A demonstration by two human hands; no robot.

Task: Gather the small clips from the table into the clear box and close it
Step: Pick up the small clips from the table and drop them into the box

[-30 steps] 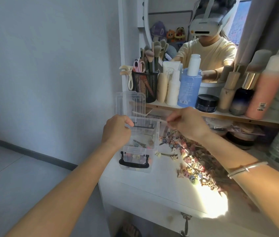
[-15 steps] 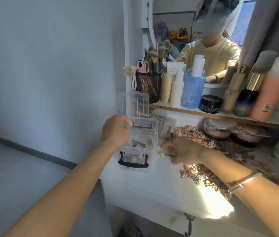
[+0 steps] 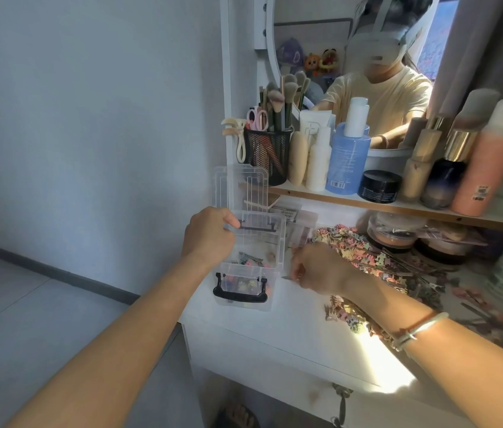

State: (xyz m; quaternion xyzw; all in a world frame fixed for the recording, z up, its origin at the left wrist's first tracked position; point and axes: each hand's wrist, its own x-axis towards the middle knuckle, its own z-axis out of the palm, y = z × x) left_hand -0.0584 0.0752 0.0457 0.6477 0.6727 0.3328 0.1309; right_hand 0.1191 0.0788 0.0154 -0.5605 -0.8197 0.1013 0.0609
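Clear plastic box [image 3: 250,257], lid [image 3: 237,186] raised, sits at left edge of table [image 3: 290,329]. Left hand [image 3: 208,236] grips its rim. Right hand [image 3: 315,268] pinches one clip [image 3: 287,277] beside box; clip pile [image 3: 352,245] lies just behind.

You're working in dim, bluish room light. One hard patch of sun burns to glare on the near right part of the table [image 3: 290,329], probably coming in from the table's right. Toward the table's right end the bottles [image 3: 487,156] and clips [image 3: 491,322] smear into blur and stretch with the wide lens.
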